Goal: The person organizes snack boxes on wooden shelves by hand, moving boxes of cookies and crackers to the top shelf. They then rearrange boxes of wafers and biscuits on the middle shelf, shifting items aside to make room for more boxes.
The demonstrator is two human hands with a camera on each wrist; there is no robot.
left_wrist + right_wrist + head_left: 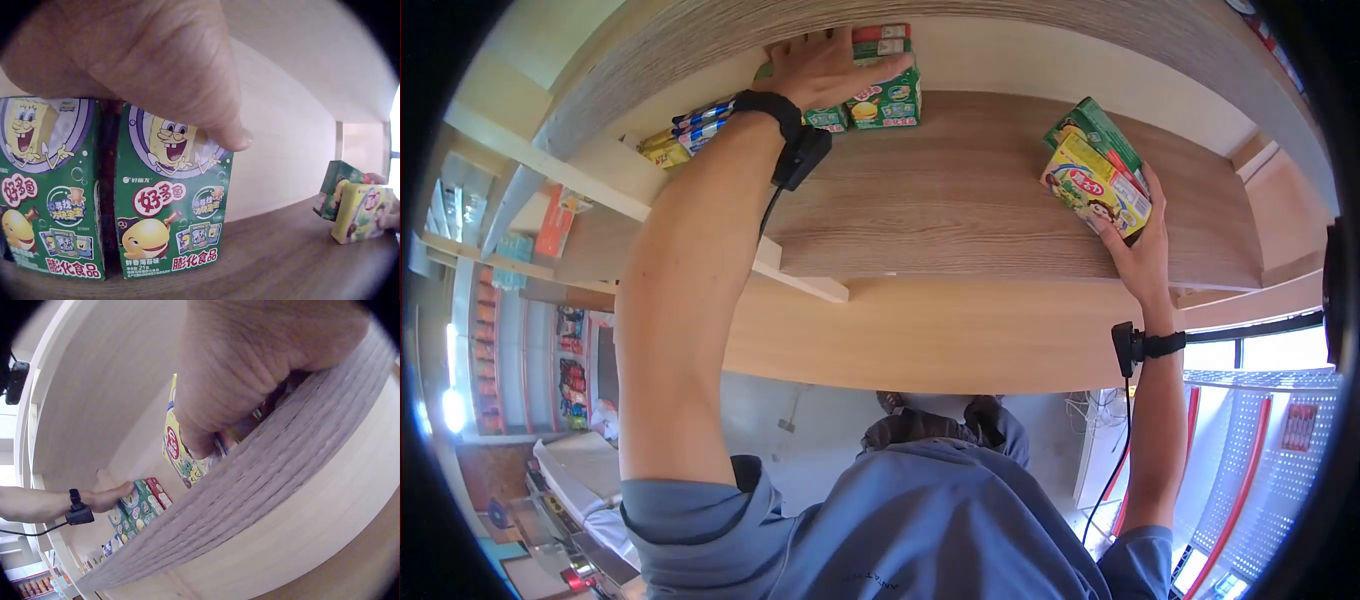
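Two green snack boxes (172, 206) with a cartoon sponge and a yellow fish stand side by side toward the left of the shelf. My left hand (812, 72) lies over their tops, thumb stretched along the right one. On the right side of the shelf, my right hand (1143, 245) grips a yellow snack box (1097, 187), its thumb on the near face. Another green box (1097, 135) leans close behind the yellow one, tilted the same way. The right wrist view shows the yellow box partly hidden by my right hand.
Red-topped boxes (881, 40) stand behind the green ones. Blue and yellow packs (700, 125) sit left of them. The wood-grain shelf (920, 200) has a board close above it and an upright panel (1290, 215) at its right end.
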